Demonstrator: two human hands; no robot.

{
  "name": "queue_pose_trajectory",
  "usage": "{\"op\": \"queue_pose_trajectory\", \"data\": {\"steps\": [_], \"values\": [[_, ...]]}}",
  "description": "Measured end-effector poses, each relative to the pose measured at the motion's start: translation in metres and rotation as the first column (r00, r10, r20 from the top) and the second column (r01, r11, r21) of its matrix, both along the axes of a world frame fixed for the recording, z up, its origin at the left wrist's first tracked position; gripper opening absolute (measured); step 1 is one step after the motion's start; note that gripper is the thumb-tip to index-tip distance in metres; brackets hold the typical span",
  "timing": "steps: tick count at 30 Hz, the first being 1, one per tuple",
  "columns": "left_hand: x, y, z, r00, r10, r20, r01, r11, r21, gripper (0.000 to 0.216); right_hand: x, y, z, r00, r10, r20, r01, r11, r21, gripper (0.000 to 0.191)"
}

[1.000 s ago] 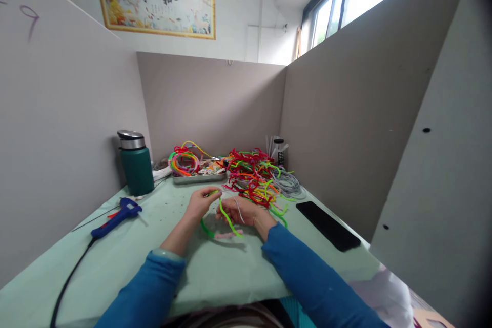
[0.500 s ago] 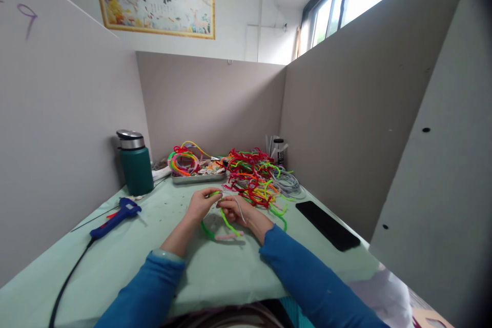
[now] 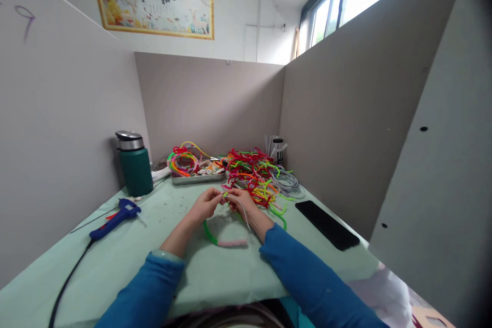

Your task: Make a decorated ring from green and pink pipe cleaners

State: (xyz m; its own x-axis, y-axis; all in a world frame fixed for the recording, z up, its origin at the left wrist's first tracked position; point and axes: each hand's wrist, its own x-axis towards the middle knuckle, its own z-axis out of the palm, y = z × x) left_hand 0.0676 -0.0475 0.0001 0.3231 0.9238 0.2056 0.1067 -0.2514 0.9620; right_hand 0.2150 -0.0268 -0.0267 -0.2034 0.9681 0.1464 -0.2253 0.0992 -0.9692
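Note:
My left hand [image 3: 206, 203] and my right hand [image 3: 243, 204] meet above the middle of the table, fingertips pinched close together. Between them shows a small bit of bright green cord [image 3: 225, 195], its ends hidden by the fingers. A thin pale grey cord [image 3: 245, 211] arcs from the fingertips over the back of my right hand. Below my left hand hangs a curved length, green [image 3: 209, 234] and then pink [image 3: 232, 243], that looks like soft tubing or a fuzzy stem. Its upper end is hidden behind my left hand.
A tangled heap of red, green and yellow strands [image 3: 251, 164] lies behind my hands, beside a coil of grey cord [image 3: 286, 183]. A metal tray [image 3: 200, 179] holds coloured loops. Left are a green bottle [image 3: 135, 171] and a blue glue gun [image 3: 115, 219]; right, a black phone [image 3: 326, 225].
My hands have drawn closer together, the left moving slightly right. The bright green strand that dangled below the fingers is now mostly behind my right hand. The green-and-pink length has shifted slightly right.

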Motion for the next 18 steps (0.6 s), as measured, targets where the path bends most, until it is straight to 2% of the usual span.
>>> {"op": "queue_pose_trajectory", "data": {"steps": [7,10,13,18], "values": [[-0.0008,-0.0011,-0.0009,0.999,-0.026,-0.029,0.023,0.996,-0.081,0.037,0.0028,-0.0061,0.0097,0.997,-0.053,-0.056,0.053,0.999,-0.01,0.028],[-0.0004,-0.0013,-0.0022,0.997,-0.03,-0.066,0.022,0.992,-0.124,0.038,0.0037,-0.0057,0.0095,0.994,-0.035,-0.1,0.042,0.997,0.068,0.028],[-0.0004,-0.0026,-0.0017,0.995,-0.008,-0.096,-0.006,0.989,-0.147,0.039,0.0033,-0.0015,0.0061,0.989,-0.093,-0.118,0.11,0.984,0.14,0.025],[-0.0012,-0.0061,0.0004,0.99,-0.033,-0.136,0.013,0.99,-0.144,0.039,0.0017,0.0032,0.0025,0.987,-0.128,-0.1,0.143,0.976,0.164,0.027]]}}
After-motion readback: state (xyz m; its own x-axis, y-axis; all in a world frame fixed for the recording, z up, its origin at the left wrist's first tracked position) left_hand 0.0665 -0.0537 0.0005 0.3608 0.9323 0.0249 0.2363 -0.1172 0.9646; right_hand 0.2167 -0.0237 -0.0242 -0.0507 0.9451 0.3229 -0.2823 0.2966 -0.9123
